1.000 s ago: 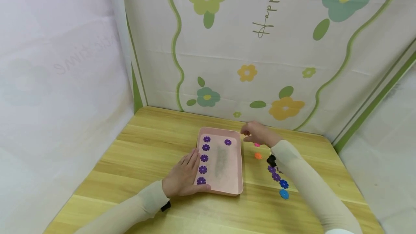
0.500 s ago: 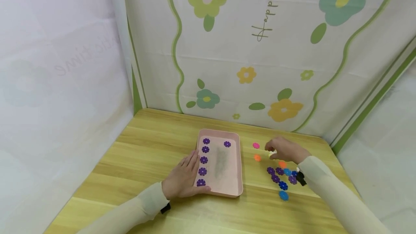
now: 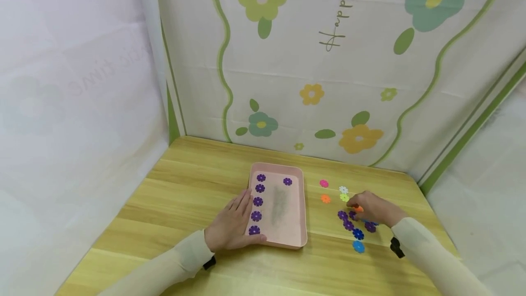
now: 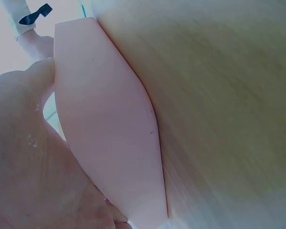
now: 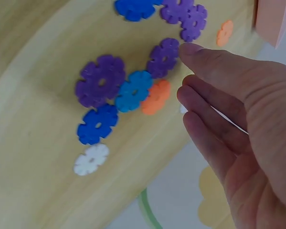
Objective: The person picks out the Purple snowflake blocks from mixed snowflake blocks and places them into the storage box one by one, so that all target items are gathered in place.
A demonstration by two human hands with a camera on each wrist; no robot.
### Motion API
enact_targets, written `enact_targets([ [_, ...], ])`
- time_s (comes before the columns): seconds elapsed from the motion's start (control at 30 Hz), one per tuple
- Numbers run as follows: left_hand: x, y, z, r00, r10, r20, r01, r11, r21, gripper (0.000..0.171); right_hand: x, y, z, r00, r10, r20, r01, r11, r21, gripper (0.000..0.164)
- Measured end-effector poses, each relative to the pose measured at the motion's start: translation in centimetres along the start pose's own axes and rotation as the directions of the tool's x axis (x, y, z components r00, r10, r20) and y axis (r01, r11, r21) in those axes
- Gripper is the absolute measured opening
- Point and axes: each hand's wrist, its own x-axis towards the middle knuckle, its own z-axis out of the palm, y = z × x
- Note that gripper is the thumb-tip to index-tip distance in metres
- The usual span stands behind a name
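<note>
A pink tray [image 3: 292, 216] stands mid-table. Down its left side runs a column of several purple flower-shaped discs [image 3: 258, 201], and another purple disc [image 3: 287, 181] lies at its far right. My left hand [image 3: 232, 225] rests against the tray's left wall, fingers straight along it, thumb across the near corner. The outer wall [image 4: 111, 119] fills much of the left wrist view. Over the loose discs hovers my right hand [image 3: 376, 208], thumb and fingers apart with nothing between them. In the right wrist view, its thumb tip is beside a purple disc [image 5: 163, 58]; an orange disc [image 5: 156, 97] lies close by.
More loose discs lie right of the tray: pink [image 3: 324, 183], orange [image 3: 325, 198], white [image 3: 343, 189], yellow-green [image 3: 344, 198], dark blue [image 3: 358, 234] and light blue [image 3: 359, 246]. A flower-printed cloth [image 3: 283, 67] hangs behind the table.
My right hand has moved from the tray's far right corner rightward and nearer, over the loose discs, uncovering the pink, white and yellow-green ones. The left hand and tray stay put.
</note>
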Motion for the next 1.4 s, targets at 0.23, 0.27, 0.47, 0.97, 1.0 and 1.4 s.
enact_targets([
  [0.23, -0.1, 0.1, -0.5, 1.000, 0.014, -0.013, -0.014, 0.999, -0.031, 0.121, -0.3, 0.5, 1.6, 0.998, -0.023, -0.053, 0.022, 1.000, -0.009, 0.031],
  [0.27, -0.1, 0.1, -0.7, 1.000, 0.017, -0.016, -0.018, 0.999, -0.039, 0.121, -0.3, 0.6, 1.7, 0.998, -0.018, -0.059, 0.018, 1.000, -0.011, 0.031],
  [0.47, -0.2, 0.3, -1.1, 1.000, 0.021, -0.010, -0.021, 0.998, -0.065, 0.120, -0.2, 0.9, 2.0, 0.997, -0.013, -0.080, 0.014, 1.000, 0.006, 0.029],
  [0.97, 0.0, 0.2, -0.3, 1.000, 0.004, 0.000, -0.004, 1.000, -0.017, 0.123, 0.8, 1.8, 0.9, 0.995, 0.098, 0.032, -0.102, 0.981, 0.162, 0.017],
  [1.0, 0.0, 0.2, -0.3, 1.000, 0.004, -0.002, -0.004, 1.000, -0.017, 0.123, 0.8, 1.8, 0.8, 0.994, 0.102, 0.039, -0.107, 0.979, 0.174, 0.016],
  [1.4, 0.0, 0.1, -0.2, 0.999, -0.020, 0.042, 0.021, 1.000, -0.016, 0.123, 0.8, 0.9, -2.0, 0.989, 0.081, 0.127, -0.111, 0.960, 0.256, 0.016],
])
